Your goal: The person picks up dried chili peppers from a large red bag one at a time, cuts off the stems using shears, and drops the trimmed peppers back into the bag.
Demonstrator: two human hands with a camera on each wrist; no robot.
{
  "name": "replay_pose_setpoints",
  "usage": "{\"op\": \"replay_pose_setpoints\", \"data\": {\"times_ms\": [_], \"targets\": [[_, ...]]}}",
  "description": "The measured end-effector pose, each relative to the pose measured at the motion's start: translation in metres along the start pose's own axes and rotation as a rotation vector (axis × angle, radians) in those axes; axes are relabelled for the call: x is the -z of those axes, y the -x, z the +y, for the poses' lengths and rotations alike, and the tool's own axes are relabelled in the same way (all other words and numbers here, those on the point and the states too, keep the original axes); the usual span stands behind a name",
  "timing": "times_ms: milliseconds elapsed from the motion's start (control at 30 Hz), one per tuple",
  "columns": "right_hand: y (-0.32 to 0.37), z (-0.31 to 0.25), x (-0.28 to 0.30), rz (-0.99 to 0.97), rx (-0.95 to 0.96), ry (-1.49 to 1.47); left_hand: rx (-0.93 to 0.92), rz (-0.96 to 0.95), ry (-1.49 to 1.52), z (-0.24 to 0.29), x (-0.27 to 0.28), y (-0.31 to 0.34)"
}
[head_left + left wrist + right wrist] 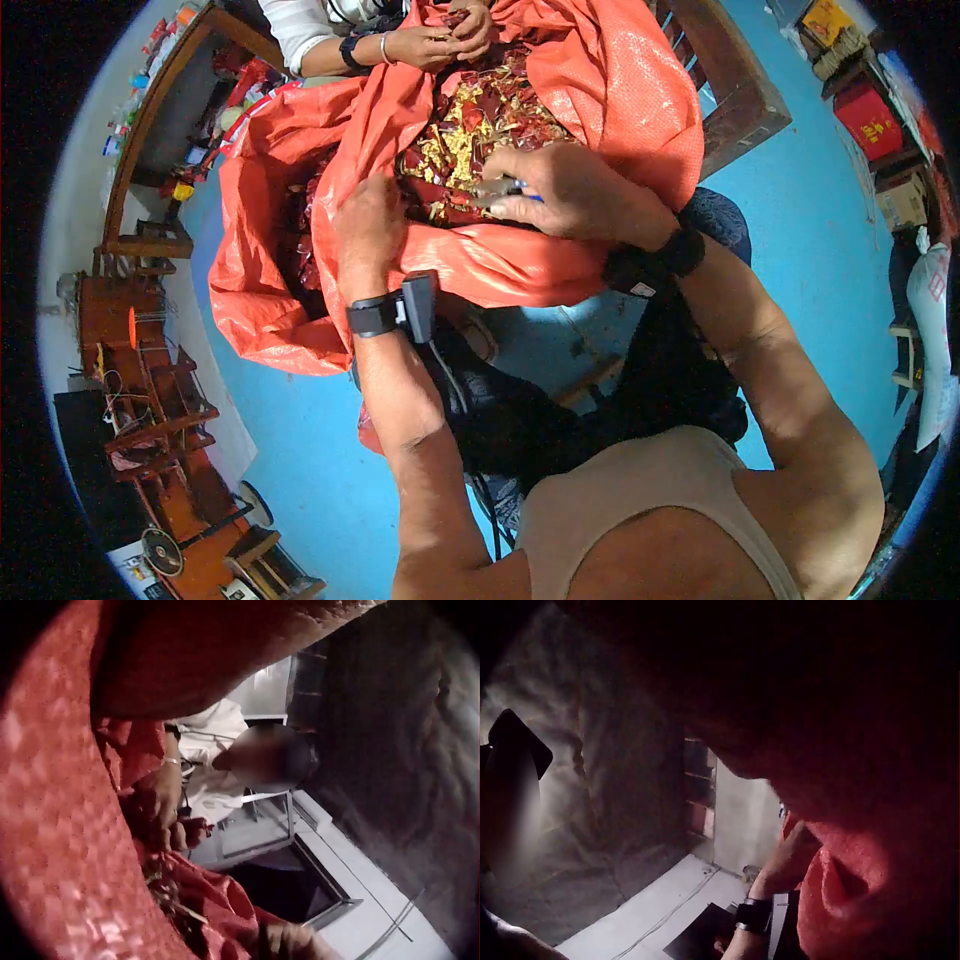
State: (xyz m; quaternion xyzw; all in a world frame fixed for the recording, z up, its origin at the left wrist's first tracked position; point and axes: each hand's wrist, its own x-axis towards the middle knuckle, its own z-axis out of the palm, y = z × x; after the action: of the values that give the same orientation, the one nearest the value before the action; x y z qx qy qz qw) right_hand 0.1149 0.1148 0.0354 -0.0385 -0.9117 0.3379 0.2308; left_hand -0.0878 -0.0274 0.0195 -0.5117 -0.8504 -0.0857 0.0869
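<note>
My right hand (585, 195) grips a pair of scissors (492, 190) with blue on the handle, its metal blades pointing left over the chili pieces. Opposite, my left hand (370, 225) has curled fingers at the sack's inner fold. A long dried red chili (438, 192) runs from those fingers towards the blades; the left fingertips are hidden. Below both hands lies a heap of cut dried chilies and yellow seeds (465, 125) in an orange-red woven sack (480, 265). Darker chilies (300, 240) fill a sack opening at left.
Across the heap, another person's hands (440, 45) hold dark red chilies, with a bracelet on one wrist. Behind the sack at right stands a wooden chair frame (740, 90). Wooden furniture (150, 380) lines the left wall. A red box (868, 118) sits at far right.
</note>
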Motion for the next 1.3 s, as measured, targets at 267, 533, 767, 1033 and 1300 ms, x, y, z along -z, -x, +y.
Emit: {"op": "replay_pose_setpoints", "data": {"times_ms": [267,533,767,1033,1300], "targets": [[0.011,0.007,-0.005,-0.089,0.052,-0.003,0.036,0.026,0.055,-0.001,-0.013,-0.002],[0.003,0.007,-0.006,0.023,0.033,0.147,-0.180,-0.013,0.112,0.017,-0.018,-0.007],[0.002,0.002,-0.006,0.130,-0.005,0.101,0.046,0.296,0.873,0.018,-0.009,-0.009],[-0.006,0.012,-0.019,0.294,-0.137,-0.180,0.446,0.137,2.202,0.040,-0.004,-0.003],[-0.009,0.008,-0.015,0.363,-0.194,-0.397,0.452,0.011,2.301,0.059,-0.009,-0.005]]}}
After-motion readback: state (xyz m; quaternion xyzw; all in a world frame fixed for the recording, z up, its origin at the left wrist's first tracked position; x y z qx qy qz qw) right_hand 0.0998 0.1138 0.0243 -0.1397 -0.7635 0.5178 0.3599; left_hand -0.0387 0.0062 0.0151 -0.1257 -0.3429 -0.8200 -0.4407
